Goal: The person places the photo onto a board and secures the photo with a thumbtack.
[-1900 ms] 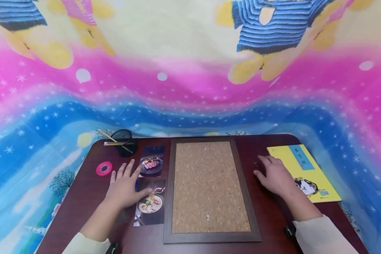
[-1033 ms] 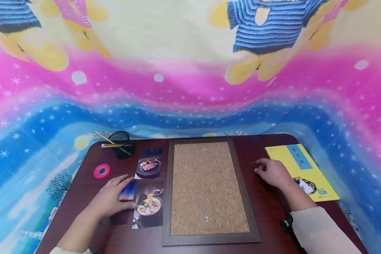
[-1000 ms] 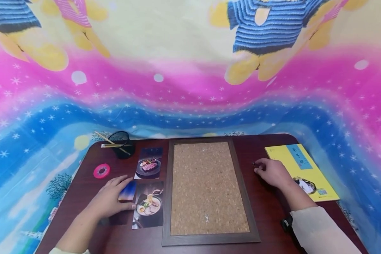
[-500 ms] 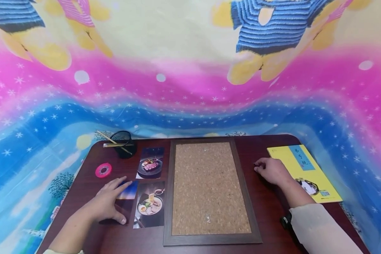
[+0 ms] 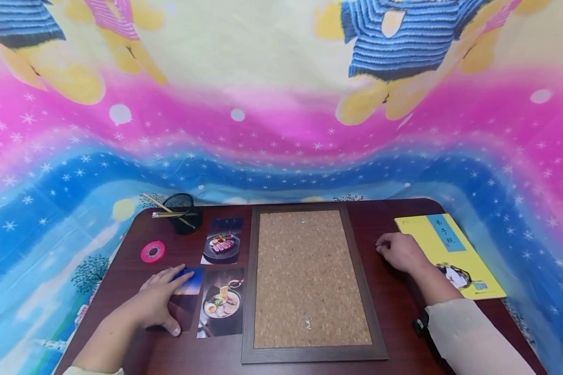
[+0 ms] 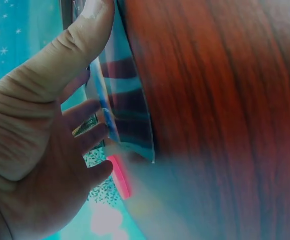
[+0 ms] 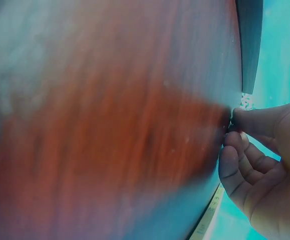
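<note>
My left hand (image 5: 152, 302) lies with spread fingers over a photo card (image 5: 194, 281), blue and orange above and dark below. Its fingertips touch the card's upper part, the thumb its lower edge. In the left wrist view the card (image 6: 127, 105) is glossy and slightly bowed under the hand (image 6: 39, 130). Between the right hand's (image 5: 401, 252) thumb and fingertips sits a tiny dark object (image 7: 231, 125), low at the table. Its kind cannot be told. A steak photo (image 5: 222, 242) and a ramen photo (image 5: 221, 307) lie left of a framed corkboard (image 5: 311, 276).
A pink ring-shaped roll (image 5: 153, 251) lies beyond the left hand. Behind it stands a black mesh pencil cup (image 5: 187, 221) with pencils. A yellow book (image 5: 469, 255) lies partly behind the right forearm. The dark wood table (image 5: 216, 359) ends at a patterned cloth (image 5: 281, 182).
My left hand moved down and left from the steak and ramen photos onto the blue photo, its thumb leaving the ramen photo. The right fingers drew together over the small dark objects.
</note>
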{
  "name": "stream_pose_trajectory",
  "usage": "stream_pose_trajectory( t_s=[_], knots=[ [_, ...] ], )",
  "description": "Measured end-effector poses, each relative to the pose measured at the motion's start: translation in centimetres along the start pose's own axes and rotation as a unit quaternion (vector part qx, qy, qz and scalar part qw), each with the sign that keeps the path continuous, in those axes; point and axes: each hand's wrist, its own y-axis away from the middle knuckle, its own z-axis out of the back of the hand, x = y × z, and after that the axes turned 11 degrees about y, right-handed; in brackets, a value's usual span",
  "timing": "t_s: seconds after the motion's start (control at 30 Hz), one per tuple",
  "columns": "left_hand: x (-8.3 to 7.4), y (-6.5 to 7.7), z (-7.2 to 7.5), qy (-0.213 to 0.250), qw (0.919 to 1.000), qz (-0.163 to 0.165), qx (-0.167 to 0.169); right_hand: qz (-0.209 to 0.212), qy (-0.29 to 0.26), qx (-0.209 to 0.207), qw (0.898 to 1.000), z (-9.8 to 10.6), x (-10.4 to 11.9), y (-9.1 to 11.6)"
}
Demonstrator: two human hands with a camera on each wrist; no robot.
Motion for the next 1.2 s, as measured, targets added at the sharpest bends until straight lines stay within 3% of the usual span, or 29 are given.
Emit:
stream_pose_trajectory(
  t_s=[0.27,0.6,0.9,1.2],
  knots=[
    [0.6,-0.3,-0.4,-0.003,0.9995,0.028,0.014,-0.004,0.004,0.001,1.0,0.1,0.1,0.2],
    [0.3,-0.1,-0.3,-0.022,0.9997,-0.001,-0.012,0.001,-0.009,0.013,1.0,0.3,0.1,0.5],
    [0.2,0.1,-0.2,-0.011,0.9995,0.0,-0.031,-0.014,-0.021,0.016,1.0,0.8,-0.2,1.0],
    [0.2,-0.1,0.0,-0.008,0.9987,-0.006,-0.05,-0.009,-0.015,-0.014,1.0,0.8,-0.6,1.5]
  ],
)
